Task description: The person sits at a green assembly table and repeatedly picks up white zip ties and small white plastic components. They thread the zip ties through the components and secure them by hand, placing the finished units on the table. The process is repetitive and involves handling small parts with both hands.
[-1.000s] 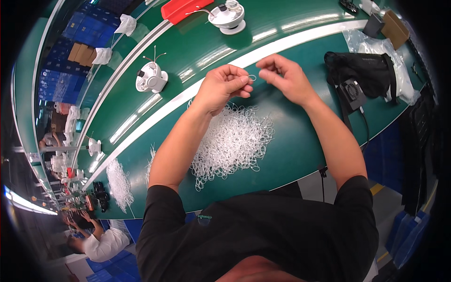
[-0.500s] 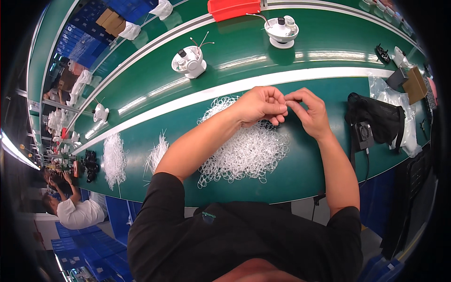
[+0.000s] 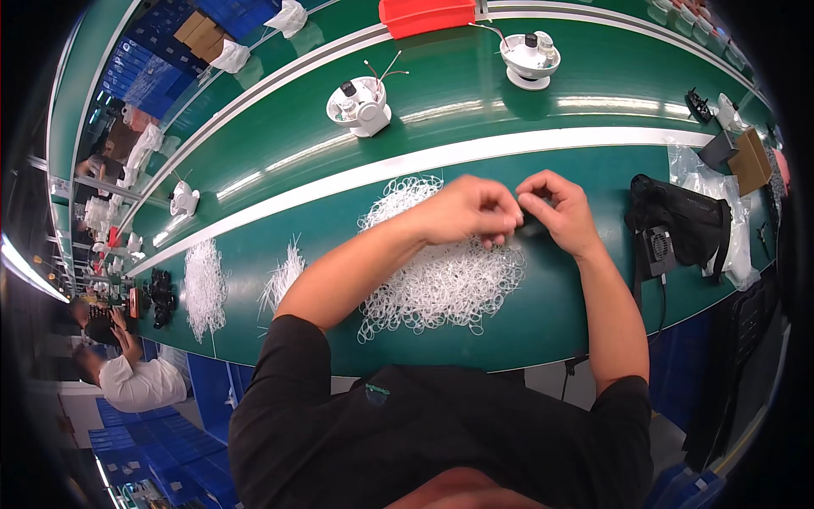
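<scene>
The left hand [image 3: 473, 210] and right hand [image 3: 561, 217] nearly meet, fingertips narrowed; whether they grip anything, I cannot tell. Below them on the worktop [image 3: 553, 327], a big heap of loops [image 3: 449, 288] looks done; leftward, a small bunch [image 3: 282, 276] and a longer bunch [image 3: 204, 288] seem unlooped.

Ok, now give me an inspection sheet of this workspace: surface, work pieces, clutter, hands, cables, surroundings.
Surface: green tabletop, white strip along its far side.
Work pieces: pile of looped white ties; two piles of straight-looking white strips, larger and smaller, to its left.
Clutter: black bag, clear plastic and brown box at right.
Hands: left hand and right hand close together, fingers curled; anything held is too blurred to tell.
Cables: black cable below small fan device.
Surroundings: red bin, white housings with wires, person in white shirt at left.
</scene>
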Demonstrator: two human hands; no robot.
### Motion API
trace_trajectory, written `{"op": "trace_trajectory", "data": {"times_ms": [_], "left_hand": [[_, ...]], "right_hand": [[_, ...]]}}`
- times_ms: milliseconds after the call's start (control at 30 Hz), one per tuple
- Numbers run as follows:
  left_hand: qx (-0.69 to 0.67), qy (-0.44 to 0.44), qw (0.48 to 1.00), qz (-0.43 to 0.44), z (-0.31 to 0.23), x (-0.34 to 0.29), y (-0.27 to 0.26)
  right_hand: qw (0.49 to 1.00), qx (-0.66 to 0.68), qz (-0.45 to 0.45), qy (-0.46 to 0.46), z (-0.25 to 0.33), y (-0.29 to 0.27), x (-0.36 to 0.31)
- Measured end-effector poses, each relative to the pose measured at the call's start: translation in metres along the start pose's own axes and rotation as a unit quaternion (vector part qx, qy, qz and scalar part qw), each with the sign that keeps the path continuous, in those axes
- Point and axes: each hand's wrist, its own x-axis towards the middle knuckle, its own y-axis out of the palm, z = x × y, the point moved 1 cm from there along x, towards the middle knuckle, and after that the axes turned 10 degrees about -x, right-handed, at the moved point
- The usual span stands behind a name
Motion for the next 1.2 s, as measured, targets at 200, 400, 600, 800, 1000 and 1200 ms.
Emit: {"op": "trace_trajectory", "data": {"times_ms": [200,400,600,800,1000,1200], "left_hand": [[-0.013,0.268,0.893,-0.362,-0.051,-0.038,-0.091],[0.122,0.120,0.769,-0.616,-0.038,-0.060,-0.243],[-0.050,0.112,0.865,-0.486,-0.029,-0.016,-0.227],[-0.003,0.126,0.911,-0.393,-0.037,0.014,-0.138],[0.068,0.074,0.965,-0.240,-0.025,0.046,-0.033],[0.060,0.034,0.982,-0.178,-0.005,0.057,0.006]], "right_hand": [[0.997,-0.017,-0.075,0.027,-0.003,-0.008,0.001],[0.986,-0.113,-0.120,-0.026,0.004,-0.005,0.005],[0.978,-0.136,-0.159,-0.025,-0.003,-0.010,0.005],[0.961,-0.202,-0.186,0.002,-0.005,-0.016,0.005],[0.933,-0.216,-0.286,-0.012,-0.009,-0.032,0.004],[0.926,-0.190,-0.327,0.015,0.007,-0.049,0.001]]}}
